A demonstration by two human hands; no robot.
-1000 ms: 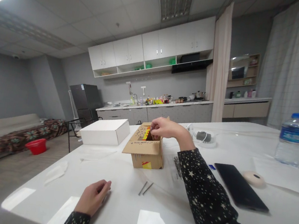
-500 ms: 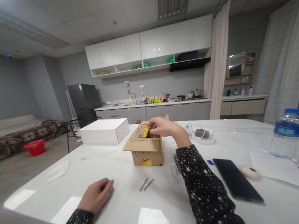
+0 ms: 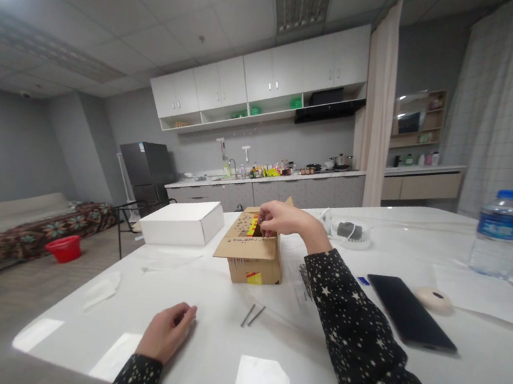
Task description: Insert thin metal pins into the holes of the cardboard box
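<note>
My right hand [image 3: 281, 218] reaches over the small cardboard box [image 3: 253, 270] with its fingertips pinched together at the opening. What it pinches, if anything, is too small to make out. The box's near flap [image 3: 245, 250] is folded outward, and small dark spots, maybe nail heads, dot its top. My left hand [image 3: 169, 330] rests on the white table, fingers loosely curled, with nothing visible in it. Two nails [image 3: 254, 316] lie side by side in front of the box. More nails [image 3: 305, 281] lie right of it, partly behind my right sleeve.
A white box [image 3: 181, 225] stands left of the cardboard box. On the right are a black phone [image 3: 411, 312], a round cream-coloured case [image 3: 433, 298] and a water bottle [image 3: 500, 237]. Behind my right arm sits a white round object with a cable [image 3: 350, 234].
The view has shifted slightly, so everything appears a little to the right. My right hand stays at the box opening with small finger motion; my left hand has not moved.
</note>
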